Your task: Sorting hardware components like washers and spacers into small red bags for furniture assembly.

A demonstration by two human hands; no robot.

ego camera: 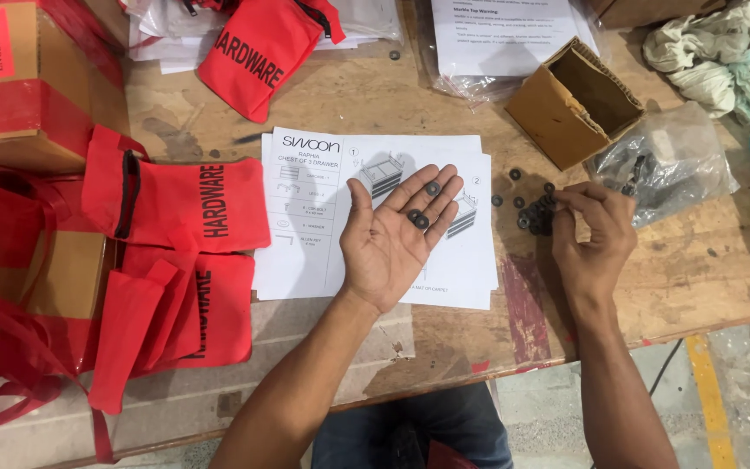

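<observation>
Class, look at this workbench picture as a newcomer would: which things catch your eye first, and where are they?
The bright red drawstring pouches piled at the left of the wooden table stand out first. Next comes the open left hand, palm up over a white instruction sheet in the middle, with three small black washers lying on its fingers. Just to the right, the right hand pinches at a scatter of loose washers.

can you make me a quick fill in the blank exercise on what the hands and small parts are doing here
1. The left hand lies palm up with ____ small black washers on it.
2. The right hand picks at a cluster of washers on the ____ table.
3. Under the left hand lies a white instruction ____.
4. The fabric pouches on the left are ____.

Missing words: three; wooden; sheet; red
</observation>
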